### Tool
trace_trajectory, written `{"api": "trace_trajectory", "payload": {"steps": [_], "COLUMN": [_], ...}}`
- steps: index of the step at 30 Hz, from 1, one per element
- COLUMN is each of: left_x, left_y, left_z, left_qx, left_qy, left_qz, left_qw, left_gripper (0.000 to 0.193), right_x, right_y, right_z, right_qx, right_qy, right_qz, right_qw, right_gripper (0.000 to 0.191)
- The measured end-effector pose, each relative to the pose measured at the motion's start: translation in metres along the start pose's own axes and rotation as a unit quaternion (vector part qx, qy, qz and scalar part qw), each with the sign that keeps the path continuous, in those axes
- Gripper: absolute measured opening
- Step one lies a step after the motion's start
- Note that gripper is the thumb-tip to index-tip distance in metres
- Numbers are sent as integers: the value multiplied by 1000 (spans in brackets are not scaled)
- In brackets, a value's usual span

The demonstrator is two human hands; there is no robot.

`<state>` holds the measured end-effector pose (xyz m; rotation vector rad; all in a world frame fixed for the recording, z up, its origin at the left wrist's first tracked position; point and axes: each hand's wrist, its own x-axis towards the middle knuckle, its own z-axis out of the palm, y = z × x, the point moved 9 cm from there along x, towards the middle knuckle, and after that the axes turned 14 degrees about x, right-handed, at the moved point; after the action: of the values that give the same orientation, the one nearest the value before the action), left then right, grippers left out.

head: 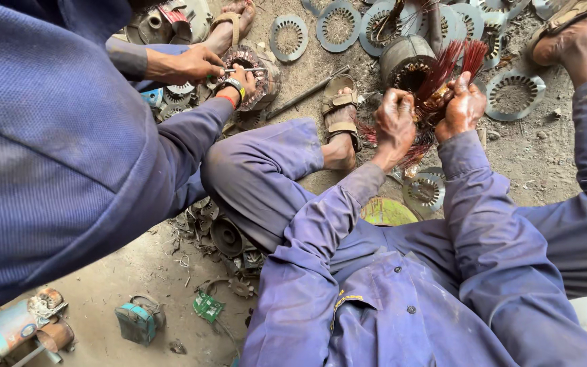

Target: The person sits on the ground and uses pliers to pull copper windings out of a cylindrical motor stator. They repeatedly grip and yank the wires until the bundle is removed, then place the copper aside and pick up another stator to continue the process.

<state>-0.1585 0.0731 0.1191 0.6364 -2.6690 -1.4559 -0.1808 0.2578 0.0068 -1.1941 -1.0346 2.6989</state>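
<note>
My left hand (395, 122) and my right hand (463, 102) both grip a bundle of reddish copper winding wires (443, 68). The wires fan out of a dark cylindrical motor stator (402, 60) lying on the dirt ground just beyond my hands. My sandalled left foot (341, 115) rests beside the left hand. To the left, a co-worker in blue holds a thin metal tool (236, 70) against a second wound stator (256, 75), one hand (188, 64) on the tool and the other hand (239, 85) on the stator.
Several flat ring-shaped steel laminations (514, 95) lie scattered on the ground ahead. A metal rod (307, 92) lies between the two stators. Scrap parts (225, 238) pile under my left knee. A small blue motor (137, 319) and a pump body (8, 329) sit at bottom left.
</note>
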Motion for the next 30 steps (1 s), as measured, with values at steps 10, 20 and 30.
{"api": "trace_trajectory", "payload": {"steps": [10, 20, 30], "left_x": [-1, 86, 71], "left_y": [55, 11, -44], "left_z": [-13, -45, 51], "left_qx": [-61, -73, -32], "left_qy": [-22, 12, -276], "left_qz": [100, 112, -19], "left_qw": [993, 991, 961], "left_gripper": [20, 14, 94], "right_x": [9, 15, 18], "right_y": [-13, -35, -86], "right_z": [-16, 30, 76], "right_qx": [80, 177, 230], "right_qy": [84, 95, 90], "right_qz": [89, 163, 150], "right_qw": [989, 966, 957], "right_gripper": [28, 12, 12]}}
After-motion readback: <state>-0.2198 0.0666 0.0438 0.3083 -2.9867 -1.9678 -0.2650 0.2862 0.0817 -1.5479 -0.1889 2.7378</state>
